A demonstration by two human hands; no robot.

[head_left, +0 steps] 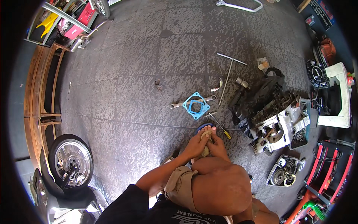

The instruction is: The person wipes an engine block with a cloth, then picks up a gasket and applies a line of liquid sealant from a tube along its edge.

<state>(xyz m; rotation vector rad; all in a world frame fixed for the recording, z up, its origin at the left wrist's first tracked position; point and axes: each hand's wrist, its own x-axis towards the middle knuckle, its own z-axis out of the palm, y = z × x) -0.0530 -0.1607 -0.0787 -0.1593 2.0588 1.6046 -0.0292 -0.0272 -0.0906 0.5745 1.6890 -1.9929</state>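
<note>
My left hand point(194, 146) and my right hand point(217, 146) meet in front of my bent knee. Between them is a tan, crumpled, cloth-like piece point(206, 139), and the fingers of both are closed on it. My foot in a blue sandal point(201, 127) shows just beyond the hands. A screwdriver point(226, 133) with a yellow handle lies to the right of my right hand. Farther out, blue gaskets point(185, 106), one larger and one smaller, rest over a metal wrench point(177, 106) on the floor.
At right stand an engine block point(274, 130) beside black plastic point(257, 91), a tray of parts point(269, 179) and a red tool rack point(319, 168). A T-handle wrench point(226, 84) and a hammer point(242, 82) lie ahead. A motorcycle wheel point(85, 160) and wooden bench point(33, 93) line the left.
</note>
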